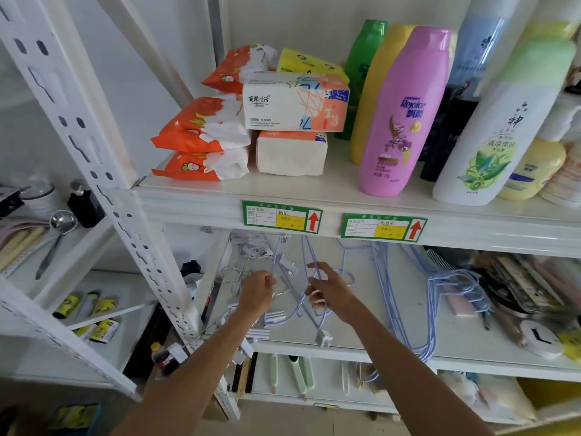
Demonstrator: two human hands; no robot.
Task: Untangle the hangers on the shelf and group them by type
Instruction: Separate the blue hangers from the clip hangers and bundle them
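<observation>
Hangers (317, 272): thin coated wire, pale blue; shelf (345, 347) smooth painted metal, glossy.
</observation>
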